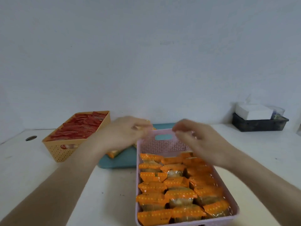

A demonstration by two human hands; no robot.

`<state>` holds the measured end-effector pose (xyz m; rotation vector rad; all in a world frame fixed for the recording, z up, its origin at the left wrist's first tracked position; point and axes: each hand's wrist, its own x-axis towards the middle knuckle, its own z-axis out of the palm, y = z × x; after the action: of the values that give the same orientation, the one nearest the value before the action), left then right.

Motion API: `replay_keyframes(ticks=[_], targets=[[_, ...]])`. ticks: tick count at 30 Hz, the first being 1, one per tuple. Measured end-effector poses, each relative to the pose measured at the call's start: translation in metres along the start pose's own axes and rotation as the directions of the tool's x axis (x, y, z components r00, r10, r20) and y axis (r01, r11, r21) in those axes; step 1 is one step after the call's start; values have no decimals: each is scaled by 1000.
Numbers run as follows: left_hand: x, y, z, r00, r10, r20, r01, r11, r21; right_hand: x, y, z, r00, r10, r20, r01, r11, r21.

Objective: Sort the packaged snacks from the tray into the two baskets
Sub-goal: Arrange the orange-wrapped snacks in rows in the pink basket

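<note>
A pink basket (146,144) at centre right holds several orange-wrapped snacks (177,193) in rows. To the left, a tan basket (65,152) is filled with red-wrapped snacks (81,128). Between them lies a teal tray (120,162) with an orange snack (112,154) showing under my left wrist. My left hand (125,132) hovers blurred over the tray with its fingers curled. A bit of orange shows at its fingertips, and I cannot tell whether it is held. My right hand (195,137) hovers over the pink basket's far end, fingers loosely curled, nothing visible in it.
Everything stands on a white table (114,193) against a pale wall. A dark bin (259,124) with white tissue paper (252,111) sits at the back right. A round cable hole (31,138) is in the tabletop at the far left.
</note>
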<state>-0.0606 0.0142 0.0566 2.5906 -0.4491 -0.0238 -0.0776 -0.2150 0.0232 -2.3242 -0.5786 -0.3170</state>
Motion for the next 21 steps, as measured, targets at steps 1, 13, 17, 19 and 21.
replay_keyframes(ticks=[1, 13, 17, 19, 21], targets=[[3, -9, -10, 991, -31, -133, 19, 996, -92, 13, -3, -8, 998, 42, -50, -39, 997, 74], [131, -99, 17, 885, -464, -39, 429, 845, -320, 184, 17, 40, 601, 606, 521, -736, 674, 65], [166, -121, 25, 870, -487, 71, 488, 834, -256, 214, 43, 76, 465, 655, 596, -820, 573, 10], [179, -129, 33, 890, -448, 87, 456, 871, -183, 223, 50, 89, 448, 619, 646, -794, 607, -31], [188, -136, 41, 922, -383, 59, 388, 913, -125, 230, 53, 97, 444, 581, 682, -763, 645, -52]])
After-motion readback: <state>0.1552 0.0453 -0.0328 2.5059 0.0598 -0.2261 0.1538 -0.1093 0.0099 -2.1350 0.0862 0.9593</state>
